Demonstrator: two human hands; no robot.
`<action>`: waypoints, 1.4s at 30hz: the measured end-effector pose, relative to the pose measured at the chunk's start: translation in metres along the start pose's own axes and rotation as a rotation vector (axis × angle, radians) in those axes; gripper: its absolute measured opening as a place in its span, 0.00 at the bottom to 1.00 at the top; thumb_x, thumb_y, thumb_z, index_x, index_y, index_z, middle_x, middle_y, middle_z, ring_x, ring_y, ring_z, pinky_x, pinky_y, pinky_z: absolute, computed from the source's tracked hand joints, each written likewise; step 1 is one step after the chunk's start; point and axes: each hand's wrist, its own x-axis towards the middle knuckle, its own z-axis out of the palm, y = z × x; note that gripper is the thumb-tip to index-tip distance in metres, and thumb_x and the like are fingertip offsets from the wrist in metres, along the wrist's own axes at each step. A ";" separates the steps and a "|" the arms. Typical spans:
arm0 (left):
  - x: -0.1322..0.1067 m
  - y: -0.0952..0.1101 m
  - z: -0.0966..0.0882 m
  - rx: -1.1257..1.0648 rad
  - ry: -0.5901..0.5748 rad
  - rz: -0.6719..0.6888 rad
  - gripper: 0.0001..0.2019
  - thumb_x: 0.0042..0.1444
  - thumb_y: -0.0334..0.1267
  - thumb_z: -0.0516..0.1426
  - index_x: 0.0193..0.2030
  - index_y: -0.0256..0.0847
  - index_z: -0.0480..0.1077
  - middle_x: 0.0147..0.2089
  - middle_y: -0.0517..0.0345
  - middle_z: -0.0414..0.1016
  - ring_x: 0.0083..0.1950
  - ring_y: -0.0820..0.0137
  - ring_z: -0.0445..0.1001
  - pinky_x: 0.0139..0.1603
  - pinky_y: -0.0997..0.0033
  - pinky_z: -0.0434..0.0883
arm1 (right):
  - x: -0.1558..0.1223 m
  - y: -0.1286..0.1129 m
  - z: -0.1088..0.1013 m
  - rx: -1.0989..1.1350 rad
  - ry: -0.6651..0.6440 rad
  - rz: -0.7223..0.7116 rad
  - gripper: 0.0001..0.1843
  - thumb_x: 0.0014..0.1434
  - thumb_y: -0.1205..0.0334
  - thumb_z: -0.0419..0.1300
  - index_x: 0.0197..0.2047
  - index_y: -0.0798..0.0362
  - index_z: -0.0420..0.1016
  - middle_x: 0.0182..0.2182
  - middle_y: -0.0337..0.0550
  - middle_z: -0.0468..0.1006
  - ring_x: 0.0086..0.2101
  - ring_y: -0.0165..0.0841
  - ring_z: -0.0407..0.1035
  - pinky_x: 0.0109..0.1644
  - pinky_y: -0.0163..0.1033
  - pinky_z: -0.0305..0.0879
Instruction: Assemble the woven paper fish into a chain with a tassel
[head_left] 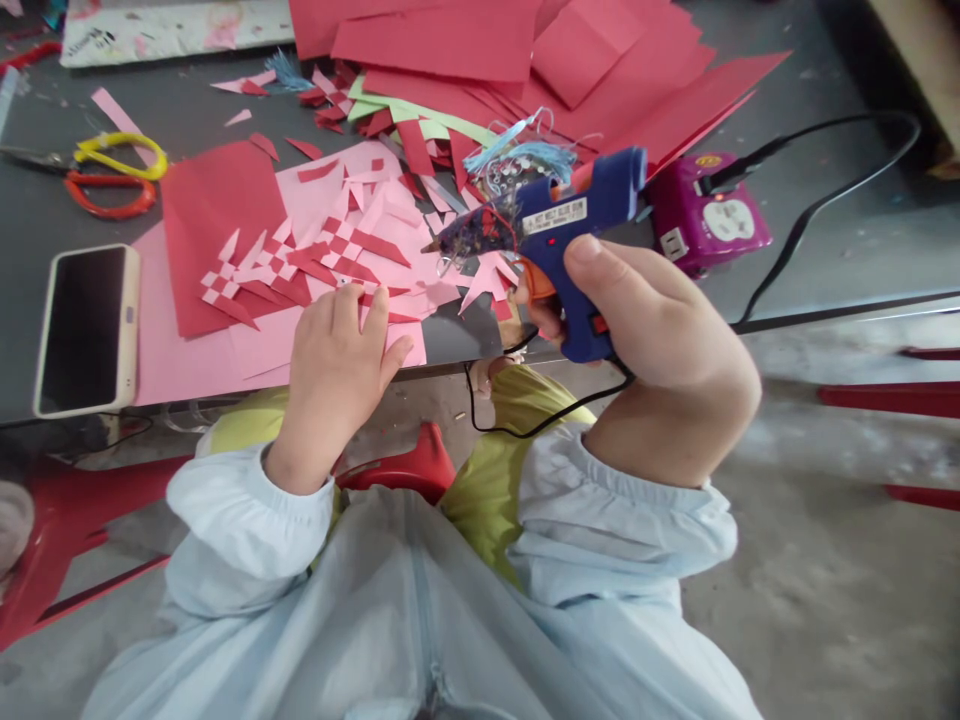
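Our right hand (637, 300) grips the blue glue gun (574, 225) right of centre, near the front edge of the table (844, 255); our left hand (337, 350), fingers extended, touches woven paper (339, 245) left of centre; tabletop extends right of the purple adapter (697, 205).

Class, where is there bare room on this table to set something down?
Bare table shows right of the purple adapter, around the black cable; a smaller patch separates phone and scissors. Crowded: the middle, with woven paper pieces and red sheets.
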 end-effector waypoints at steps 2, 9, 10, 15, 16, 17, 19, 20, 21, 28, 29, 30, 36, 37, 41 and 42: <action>0.001 0.001 -0.001 0.004 -0.013 -0.005 0.26 0.69 0.48 0.49 0.66 0.33 0.64 0.60 0.33 0.70 0.59 0.48 0.69 0.56 0.47 0.69 | 0.000 -0.002 0.000 -0.006 0.005 0.003 0.28 0.68 0.42 0.53 0.23 0.52 0.68 0.20 0.38 0.70 0.21 0.24 0.61 0.24 0.33 0.56; -0.002 0.001 0.001 -0.017 -0.012 0.011 0.30 0.69 0.52 0.48 0.68 0.30 0.62 0.62 0.31 0.68 0.63 0.46 0.67 0.61 0.45 0.68 | 0.000 -0.003 0.002 -0.023 0.011 0.004 0.27 0.67 0.41 0.54 0.24 0.51 0.68 0.19 0.37 0.69 0.21 0.24 0.61 0.24 0.33 0.56; -0.003 0.001 0.002 -0.025 -0.004 0.012 0.30 0.69 0.53 0.48 0.68 0.30 0.62 0.63 0.31 0.68 0.63 0.46 0.67 0.61 0.45 0.67 | 0.000 -0.003 0.002 -0.026 0.011 0.005 0.27 0.66 0.41 0.54 0.24 0.51 0.68 0.19 0.37 0.69 0.21 0.24 0.61 0.24 0.33 0.56; -0.004 0.002 0.005 -0.047 0.007 0.012 0.31 0.68 0.54 0.48 0.67 0.32 0.62 0.63 0.29 0.66 0.63 0.46 0.66 0.60 0.44 0.67 | 0.000 -0.005 0.001 -0.040 0.006 0.026 0.29 0.66 0.40 0.54 0.22 0.52 0.66 0.19 0.37 0.69 0.20 0.23 0.60 0.24 0.32 0.55; -0.003 0.002 0.005 -0.044 0.004 0.011 0.30 0.68 0.54 0.48 0.68 0.32 0.62 0.63 0.29 0.66 0.62 0.45 0.66 0.60 0.43 0.68 | 0.000 -0.006 0.001 -0.038 0.004 0.031 0.28 0.66 0.40 0.54 0.22 0.52 0.66 0.19 0.37 0.69 0.20 0.22 0.59 0.24 0.32 0.55; -0.003 0.002 0.004 -0.040 0.001 0.010 0.30 0.68 0.54 0.48 0.68 0.32 0.62 0.63 0.28 0.66 0.62 0.45 0.66 0.59 0.43 0.68 | 0.000 -0.007 0.001 -0.037 0.004 0.035 0.28 0.65 0.40 0.54 0.22 0.52 0.66 0.19 0.37 0.68 0.20 0.22 0.58 0.23 0.32 0.54; -0.002 0.002 0.003 -0.034 0.001 0.008 0.29 0.69 0.53 0.49 0.68 0.33 0.63 0.62 0.29 0.67 0.61 0.46 0.67 0.58 0.43 0.69 | 0.000 -0.008 0.001 -0.035 0.000 0.031 0.29 0.65 0.41 0.54 0.21 0.52 0.66 0.19 0.36 0.68 0.20 0.21 0.57 0.23 0.32 0.53; -0.001 0.002 0.002 -0.032 0.001 0.009 0.29 0.69 0.52 0.49 0.67 0.34 0.63 0.62 0.30 0.67 0.60 0.46 0.67 0.58 0.44 0.69 | 0.000 -0.008 0.001 -0.034 -0.002 0.026 0.29 0.65 0.41 0.54 0.21 0.52 0.66 0.19 0.36 0.68 0.20 0.21 0.57 0.23 0.32 0.52; -0.001 0.002 0.001 -0.029 0.000 0.010 0.28 0.68 0.52 0.49 0.67 0.34 0.63 0.61 0.31 0.67 0.60 0.47 0.68 0.58 0.44 0.69 | 0.000 -0.007 0.001 -0.031 -0.004 0.023 0.29 0.65 0.40 0.54 0.21 0.52 0.66 0.19 0.36 0.69 0.20 0.21 0.57 0.22 0.32 0.52; 0.001 0.001 -0.002 -0.011 -0.036 0.004 0.29 0.67 0.52 0.51 0.68 0.36 0.63 0.61 0.33 0.68 0.59 0.48 0.68 0.58 0.47 0.69 | 0.001 -0.006 0.000 -0.029 -0.048 0.024 0.32 0.62 0.34 0.54 0.21 0.52 0.67 0.18 0.34 0.66 0.18 0.21 0.56 0.22 0.32 0.53; 0.002 0.002 -0.002 -0.009 -0.042 0.003 0.29 0.67 0.53 0.52 0.68 0.37 0.63 0.61 0.34 0.67 0.59 0.48 0.68 0.58 0.47 0.69 | 0.001 -0.006 0.000 -0.028 -0.047 0.020 0.31 0.62 0.34 0.54 0.21 0.52 0.67 0.18 0.34 0.66 0.18 0.21 0.56 0.22 0.32 0.54; 0.002 0.002 -0.003 -0.008 -0.050 0.000 0.29 0.67 0.53 0.52 0.68 0.38 0.63 0.62 0.34 0.67 0.59 0.48 0.68 0.57 0.48 0.69 | 0.001 -0.007 0.000 -0.026 -0.046 0.018 0.31 0.63 0.34 0.54 0.21 0.52 0.67 0.18 0.34 0.66 0.18 0.21 0.57 0.22 0.32 0.54; 0.003 0.008 -0.006 0.000 -0.089 -0.036 0.27 0.67 0.53 0.52 0.69 0.44 0.62 0.60 0.34 0.68 0.58 0.47 0.69 0.55 0.47 0.69 | 0.002 -0.007 0.002 -0.021 -0.051 0.005 0.31 0.65 0.38 0.54 0.20 0.51 0.65 0.17 0.34 0.65 0.18 0.21 0.55 0.22 0.32 0.54; 0.002 0.009 -0.005 0.001 -0.076 -0.033 0.28 0.67 0.53 0.52 0.69 0.43 0.62 0.61 0.34 0.68 0.58 0.47 0.69 0.55 0.47 0.69 | 0.003 -0.007 0.003 -0.019 -0.051 0.006 0.31 0.65 0.37 0.54 0.20 0.51 0.65 0.17 0.34 0.65 0.18 0.21 0.55 0.22 0.32 0.54; 0.000 0.009 0.001 -0.021 0.003 -0.032 0.35 0.67 0.58 0.49 0.68 0.29 0.61 0.61 0.28 0.68 0.60 0.45 0.69 0.60 0.46 0.67 | 0.004 -0.004 0.003 -0.019 -0.053 0.013 0.32 0.64 0.33 0.54 0.20 0.51 0.66 0.18 0.35 0.66 0.18 0.23 0.55 0.22 0.33 0.54; 0.000 0.009 0.002 -0.030 0.015 -0.036 0.36 0.67 0.59 0.48 0.67 0.26 0.61 0.61 0.27 0.68 0.60 0.45 0.69 0.60 0.46 0.67 | 0.004 -0.004 0.002 -0.022 -0.053 0.013 0.33 0.64 0.32 0.54 0.21 0.50 0.67 0.18 0.36 0.66 0.18 0.23 0.55 0.22 0.34 0.55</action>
